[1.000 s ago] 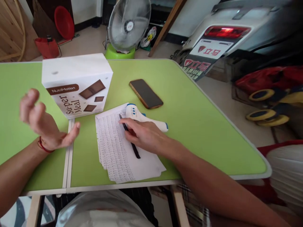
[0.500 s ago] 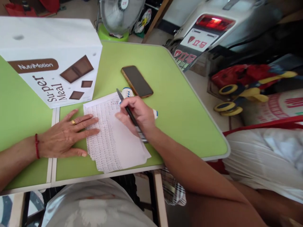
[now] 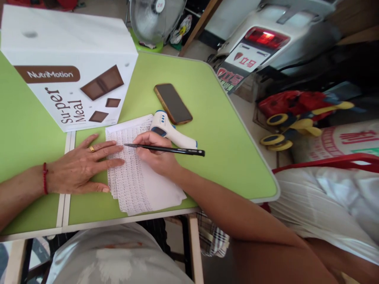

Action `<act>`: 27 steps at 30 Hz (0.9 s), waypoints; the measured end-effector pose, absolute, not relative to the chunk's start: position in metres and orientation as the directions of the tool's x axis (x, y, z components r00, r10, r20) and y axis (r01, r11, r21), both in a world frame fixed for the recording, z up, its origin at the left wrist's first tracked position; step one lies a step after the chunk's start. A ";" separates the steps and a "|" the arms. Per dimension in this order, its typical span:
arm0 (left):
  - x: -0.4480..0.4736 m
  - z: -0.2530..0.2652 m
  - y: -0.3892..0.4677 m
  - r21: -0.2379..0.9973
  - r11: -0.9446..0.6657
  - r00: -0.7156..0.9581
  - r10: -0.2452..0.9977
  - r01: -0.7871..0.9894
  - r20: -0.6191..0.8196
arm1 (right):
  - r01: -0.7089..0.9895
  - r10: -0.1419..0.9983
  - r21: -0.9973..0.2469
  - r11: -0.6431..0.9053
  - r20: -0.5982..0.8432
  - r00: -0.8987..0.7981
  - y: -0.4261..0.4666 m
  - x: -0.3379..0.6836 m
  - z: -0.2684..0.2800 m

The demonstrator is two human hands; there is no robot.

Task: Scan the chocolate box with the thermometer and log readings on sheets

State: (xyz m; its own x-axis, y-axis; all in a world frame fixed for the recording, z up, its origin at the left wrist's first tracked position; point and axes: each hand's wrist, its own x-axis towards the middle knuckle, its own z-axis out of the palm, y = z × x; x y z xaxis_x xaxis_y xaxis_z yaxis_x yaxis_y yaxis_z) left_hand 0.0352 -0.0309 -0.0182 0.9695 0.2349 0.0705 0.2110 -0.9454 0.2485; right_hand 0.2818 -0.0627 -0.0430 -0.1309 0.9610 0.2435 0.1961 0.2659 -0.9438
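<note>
My right hand (image 3: pixel 156 154) is closed on a black pen (image 3: pixel 174 149), held nearly level with its tip pointing left, close to my left fingertips. Beneath it lies a stack of paper sheets (image 3: pixel 160 189), covered with rows of handwriting on the left and blank on the right. My left hand (image 3: pixel 85 163) rests flat with fingers spread, its fingertips on the left edge of the sheets; it wears a gold ring and a red bracelet. Beyond my right hand a white and blue infrared thermometer (image 3: pixel 177 138) lies partly on the paper. A phone (image 3: pixel 173 103) sits just behind it.
A large white box (image 3: pixel 97 51) stands on the green table (image 3: pixel 231 157) at the back left. Past the table are a fan (image 3: pixel 148 19) and a white scooter (image 3: pixel 263 39). To the right, a person in white clothing (image 3: pixel 319 197) sits near the table's corner.
My right hand has moved left and down over the sheets, and the pen has swung from steep to nearly level. More of the thermometer shows now. My left hand stays in place.
</note>
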 end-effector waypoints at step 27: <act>0.036 -0.019 -0.027 0.224 -0.953 0.962 0.236 0.202 0.137 | 0.260 0.931 -0.894 0.365 0.353 -0.094 -0.062 0.279 -0.046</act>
